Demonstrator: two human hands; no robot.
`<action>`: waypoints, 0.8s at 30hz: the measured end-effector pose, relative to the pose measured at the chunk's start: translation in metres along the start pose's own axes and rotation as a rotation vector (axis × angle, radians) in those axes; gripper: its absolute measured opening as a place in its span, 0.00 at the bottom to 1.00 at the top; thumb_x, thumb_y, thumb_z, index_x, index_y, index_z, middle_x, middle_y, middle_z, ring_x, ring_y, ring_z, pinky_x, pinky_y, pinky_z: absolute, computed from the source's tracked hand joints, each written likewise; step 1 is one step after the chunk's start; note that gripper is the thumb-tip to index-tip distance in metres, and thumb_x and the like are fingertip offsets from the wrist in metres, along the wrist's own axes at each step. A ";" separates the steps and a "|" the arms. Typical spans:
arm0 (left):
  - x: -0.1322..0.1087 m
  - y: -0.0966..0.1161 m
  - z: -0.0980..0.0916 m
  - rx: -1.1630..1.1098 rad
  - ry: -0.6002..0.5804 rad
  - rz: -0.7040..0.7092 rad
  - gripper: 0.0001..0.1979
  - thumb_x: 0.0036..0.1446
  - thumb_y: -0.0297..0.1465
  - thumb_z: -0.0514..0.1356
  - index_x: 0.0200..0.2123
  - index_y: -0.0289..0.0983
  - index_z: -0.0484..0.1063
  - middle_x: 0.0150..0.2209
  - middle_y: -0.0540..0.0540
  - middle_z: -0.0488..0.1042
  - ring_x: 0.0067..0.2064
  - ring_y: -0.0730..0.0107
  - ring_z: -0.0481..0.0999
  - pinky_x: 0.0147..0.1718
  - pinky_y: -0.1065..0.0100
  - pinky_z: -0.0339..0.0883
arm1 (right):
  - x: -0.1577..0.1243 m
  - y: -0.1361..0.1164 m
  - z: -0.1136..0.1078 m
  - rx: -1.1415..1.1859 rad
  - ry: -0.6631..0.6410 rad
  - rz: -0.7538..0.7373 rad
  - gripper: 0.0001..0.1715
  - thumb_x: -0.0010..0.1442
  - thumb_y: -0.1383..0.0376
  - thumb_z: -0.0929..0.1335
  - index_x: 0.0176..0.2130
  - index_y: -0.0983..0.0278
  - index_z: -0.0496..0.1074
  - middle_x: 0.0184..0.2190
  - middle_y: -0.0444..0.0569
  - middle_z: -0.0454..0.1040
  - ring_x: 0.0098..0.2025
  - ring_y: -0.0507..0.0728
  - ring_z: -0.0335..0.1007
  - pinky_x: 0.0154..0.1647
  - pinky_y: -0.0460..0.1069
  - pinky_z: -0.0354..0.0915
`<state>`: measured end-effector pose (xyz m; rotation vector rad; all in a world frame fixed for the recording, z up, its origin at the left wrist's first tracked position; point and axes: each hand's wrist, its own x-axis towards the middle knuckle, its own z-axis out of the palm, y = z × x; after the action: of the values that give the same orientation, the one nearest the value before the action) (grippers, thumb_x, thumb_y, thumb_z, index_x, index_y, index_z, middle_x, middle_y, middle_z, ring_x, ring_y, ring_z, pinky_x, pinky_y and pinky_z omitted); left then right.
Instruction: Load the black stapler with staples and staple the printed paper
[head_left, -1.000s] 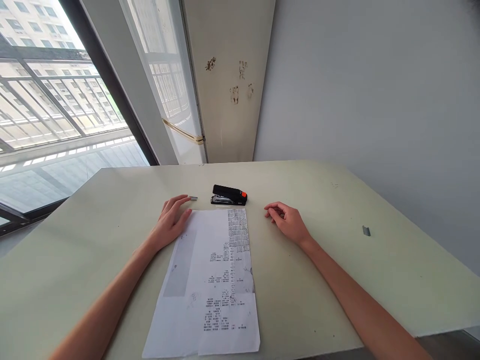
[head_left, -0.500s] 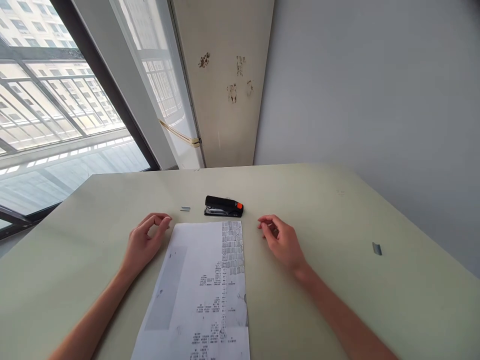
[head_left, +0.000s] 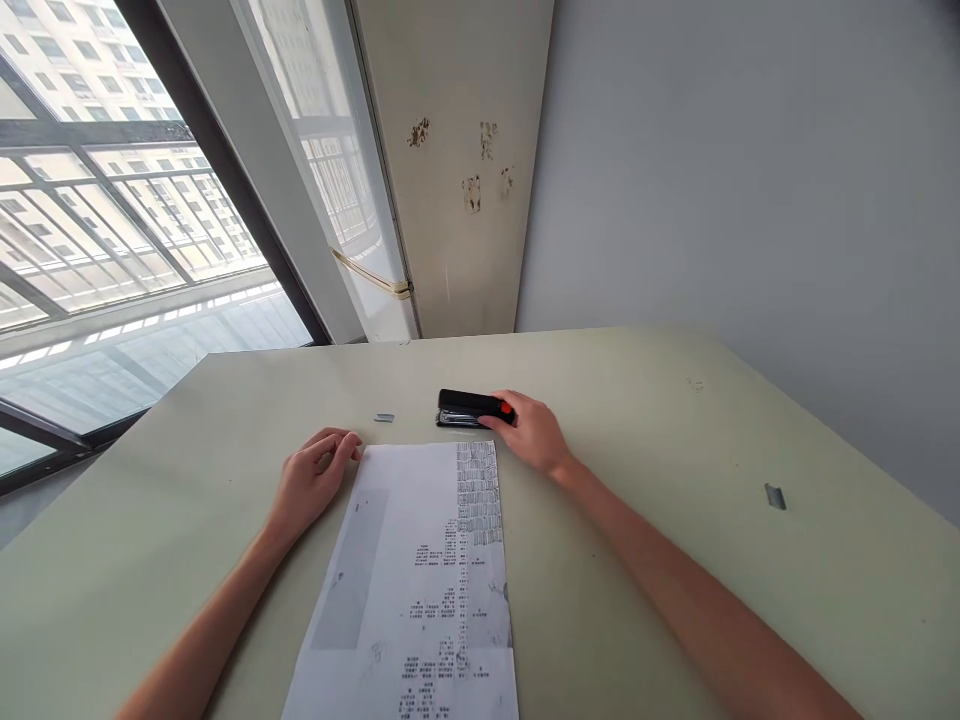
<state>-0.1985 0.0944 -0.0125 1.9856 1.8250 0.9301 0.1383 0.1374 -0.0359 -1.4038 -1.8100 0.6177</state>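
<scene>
A black stapler with an orange-red patch at its rear end is on the far part of the table, turned sideways. My right hand grips that rear end, thumb on the near side and fingers behind. Below it lies a printed sheet of paper, its far edge just short of the stapler. Beside the sheet's far left corner rests my left hand, its fingers loosely curled with a gap inside the thumb. The fingertips are at the paper's edge, and nothing shows held in them.
A small strip of staples lies left of the stapler. Another small grey metal piece is at the right on the pale table. Behind stand a grey wall, a worn cream panel and a window.
My right hand has moved left and away from me and taken hold of the stapler's rear end. The left hand stays by the paper's corner. The whole view has shifted slightly.
</scene>
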 end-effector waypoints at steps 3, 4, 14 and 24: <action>0.000 0.002 0.002 0.004 -0.005 0.020 0.25 0.70 0.50 0.53 0.27 0.43 0.75 0.43 0.51 0.80 0.32 0.67 0.72 0.34 0.63 0.65 | -0.029 0.014 -0.031 0.113 0.019 0.057 0.23 0.66 0.46 0.70 0.50 0.58 0.78 0.37 0.47 0.81 0.31 0.57 0.71 0.36 0.52 0.68; 0.000 0.002 0.003 0.007 -0.007 0.034 0.25 0.70 0.50 0.53 0.27 0.43 0.75 0.43 0.51 0.80 0.32 0.67 0.73 0.34 0.63 0.66 | -0.040 0.018 -0.042 0.189 0.002 0.100 0.24 0.65 0.44 0.71 0.50 0.58 0.78 0.34 0.46 0.80 0.30 0.56 0.70 0.33 0.51 0.66; 0.016 -0.005 0.016 0.128 -0.050 0.184 0.20 0.69 0.48 0.55 0.51 0.41 0.74 0.50 0.42 0.77 0.50 0.56 0.77 0.53 0.58 0.69 | -0.102 0.034 -0.094 0.247 -0.248 0.214 0.28 0.62 0.42 0.72 0.53 0.56 0.79 0.38 0.47 0.80 0.39 0.60 0.73 0.39 0.52 0.69; 0.071 -0.025 0.036 0.106 -0.122 0.084 0.24 0.63 0.55 0.59 0.48 0.44 0.81 0.46 0.44 0.72 0.46 0.59 0.74 0.54 0.55 0.68 | -0.101 0.037 -0.094 0.221 -0.307 0.218 0.25 0.64 0.41 0.71 0.49 0.55 0.78 0.33 0.44 0.74 0.32 0.56 0.64 0.34 0.50 0.61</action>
<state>-0.1964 0.1744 -0.0356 2.1476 1.7698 0.7303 0.2473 0.0445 -0.0338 -1.4227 -1.7639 1.1648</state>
